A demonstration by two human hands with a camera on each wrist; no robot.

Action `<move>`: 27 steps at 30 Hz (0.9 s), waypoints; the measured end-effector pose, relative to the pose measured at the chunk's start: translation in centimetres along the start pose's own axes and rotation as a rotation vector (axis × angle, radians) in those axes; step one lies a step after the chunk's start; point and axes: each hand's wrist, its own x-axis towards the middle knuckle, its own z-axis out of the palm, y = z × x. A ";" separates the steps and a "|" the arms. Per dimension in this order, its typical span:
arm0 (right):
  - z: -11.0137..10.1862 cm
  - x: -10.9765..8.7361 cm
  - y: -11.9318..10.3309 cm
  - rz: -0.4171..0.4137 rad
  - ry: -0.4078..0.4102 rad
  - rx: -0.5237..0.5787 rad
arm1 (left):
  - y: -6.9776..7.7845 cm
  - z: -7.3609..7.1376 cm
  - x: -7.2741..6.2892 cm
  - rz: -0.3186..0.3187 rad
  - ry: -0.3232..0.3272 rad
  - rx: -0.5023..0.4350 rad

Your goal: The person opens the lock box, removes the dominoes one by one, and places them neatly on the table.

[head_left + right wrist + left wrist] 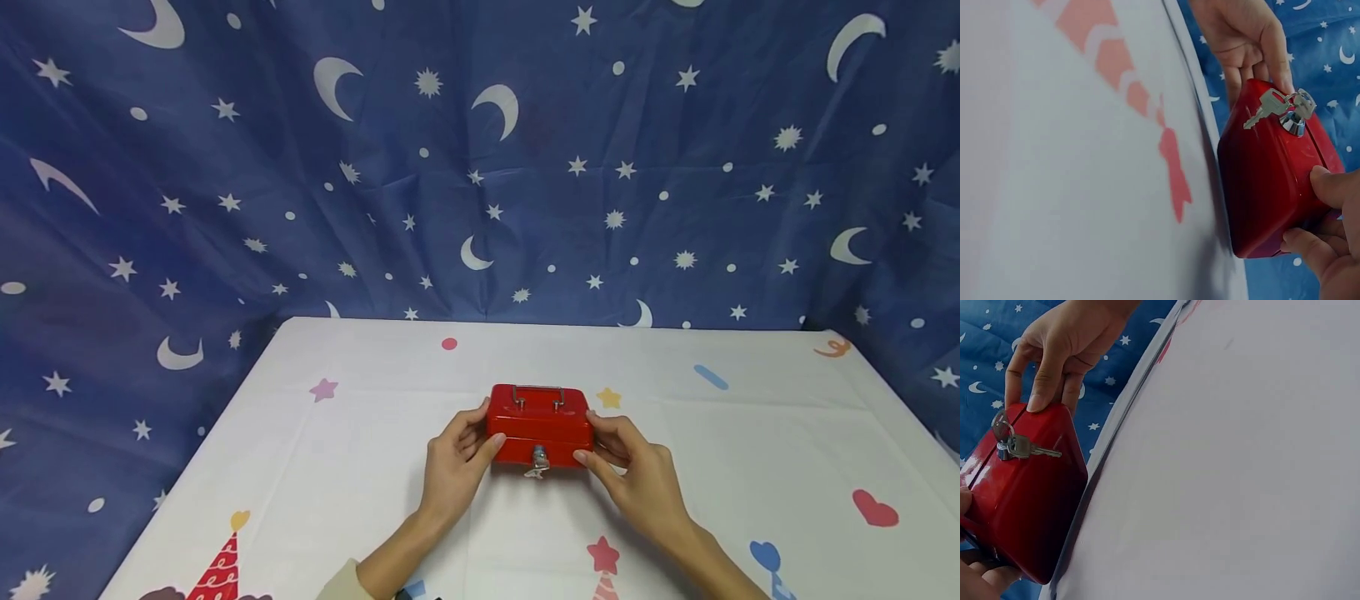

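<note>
Your left hand [455, 467] and right hand [639, 473], fingers partly curled, grip opposite ends of a glossy red rectangular box with rounded edges [540, 423] over the creased white tabletop [360, 475]; contact beneath is unclear. Silvery metal keys [1020, 447] hang at its round lock [1292, 124]. The left wrist view crops your left hand.

Glossy red box [542, 427], closed and upright, keys [1020, 446] at its front lock [1003, 450], between left hand [454, 468] and right hand [643, 477]
</note>
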 end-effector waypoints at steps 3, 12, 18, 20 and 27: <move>0.2 0.0 0.4 -0.005 0.009 0.005 | 0.4 0.1 0.1 -0.005 -0.003 0.005; 0.7 0.3 1.1 0.034 0.010 -0.020 | -0.4 0.2 0.4 -0.034 0.003 -0.021; 1.0 0.3 1.4 0.050 0.037 -0.004 | -3.2 0.3 0.6 -0.022 -0.006 -0.065; 1.1 0.3 1.6 0.057 0.048 0.003 | -3.9 0.2 0.6 -0.012 -0.010 -0.068; 1.3 -0.1 2.0 0.134 0.071 0.010 | -4.8 -0.1 0.5 0.011 -0.028 -0.030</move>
